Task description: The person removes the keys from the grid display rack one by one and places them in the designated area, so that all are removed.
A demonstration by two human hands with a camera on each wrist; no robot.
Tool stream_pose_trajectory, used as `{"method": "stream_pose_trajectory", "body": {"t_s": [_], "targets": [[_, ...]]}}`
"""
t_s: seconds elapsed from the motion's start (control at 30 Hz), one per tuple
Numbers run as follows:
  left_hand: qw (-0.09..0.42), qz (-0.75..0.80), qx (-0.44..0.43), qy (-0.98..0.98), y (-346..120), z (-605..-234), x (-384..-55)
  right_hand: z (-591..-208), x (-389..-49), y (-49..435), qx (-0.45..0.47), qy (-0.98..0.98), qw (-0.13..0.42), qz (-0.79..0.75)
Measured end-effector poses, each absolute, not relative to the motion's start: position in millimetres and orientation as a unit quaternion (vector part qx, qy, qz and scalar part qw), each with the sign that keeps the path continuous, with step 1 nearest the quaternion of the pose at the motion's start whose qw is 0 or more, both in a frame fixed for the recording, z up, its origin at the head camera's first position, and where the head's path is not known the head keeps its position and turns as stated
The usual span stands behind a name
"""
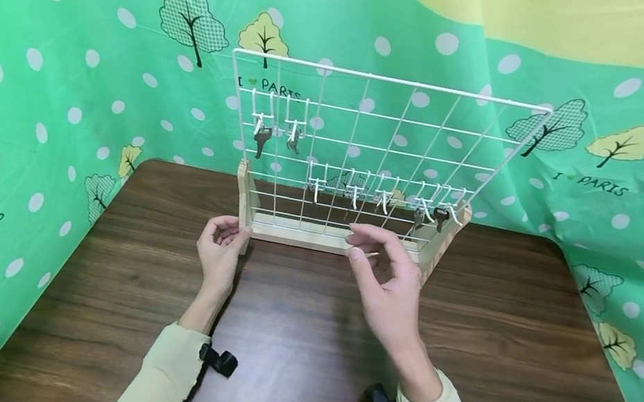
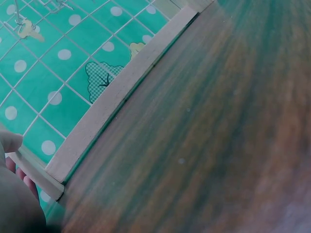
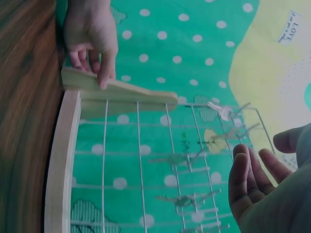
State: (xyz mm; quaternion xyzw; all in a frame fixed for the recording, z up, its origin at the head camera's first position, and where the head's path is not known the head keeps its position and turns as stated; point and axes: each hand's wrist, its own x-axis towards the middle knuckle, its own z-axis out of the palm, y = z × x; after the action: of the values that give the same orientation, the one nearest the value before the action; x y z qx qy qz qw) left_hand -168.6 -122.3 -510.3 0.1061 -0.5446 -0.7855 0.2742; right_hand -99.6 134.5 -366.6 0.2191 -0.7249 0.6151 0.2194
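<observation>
A white wire grid rack (image 1: pixel 363 113) stands in a wooden base (image 1: pixel 298 234) on the table. My left hand (image 1: pixel 221 248) grips the rack's left wooden side support (image 1: pixel 244 199), thumb on one face and fingers on the other, also visible in the right wrist view (image 3: pixel 95 41). My right hand (image 1: pixel 388 278) hovers in front of the rack's lower right part, fingers loosely bent and apart from the thumb, nothing between them. Two keys (image 1: pixel 262 141) hang from white hooks at the upper left. More keys (image 1: pixel 441 218) hang on the lower row of hooks (image 1: pixel 384 200).
The dark wood table (image 1: pixel 288 336) extends in front of the rack. A green dotted cloth (image 1: pixel 129 58) with printed trees hangs behind and at the sides. The right wooden support (image 1: pixel 445 238) stands beyond my right hand.
</observation>
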Motion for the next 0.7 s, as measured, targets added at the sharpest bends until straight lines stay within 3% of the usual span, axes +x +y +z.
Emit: {"method": "stream_pose_trajectory", "body": {"t_s": [0.47, 0.7], "targets": [[0.272, -0.786, 0.116, -0.543, -121.0, -509.9, -167.6, -354.6, -117.9, 86.2, 0.2, -0.681, 0.122, 0.694], [0.275, -0.788, 0.115, -0.539, -120.4, -510.0, -168.3, -353.2, -122.2, 68.7, 0.192, -0.657, 0.099, 0.722]]}}
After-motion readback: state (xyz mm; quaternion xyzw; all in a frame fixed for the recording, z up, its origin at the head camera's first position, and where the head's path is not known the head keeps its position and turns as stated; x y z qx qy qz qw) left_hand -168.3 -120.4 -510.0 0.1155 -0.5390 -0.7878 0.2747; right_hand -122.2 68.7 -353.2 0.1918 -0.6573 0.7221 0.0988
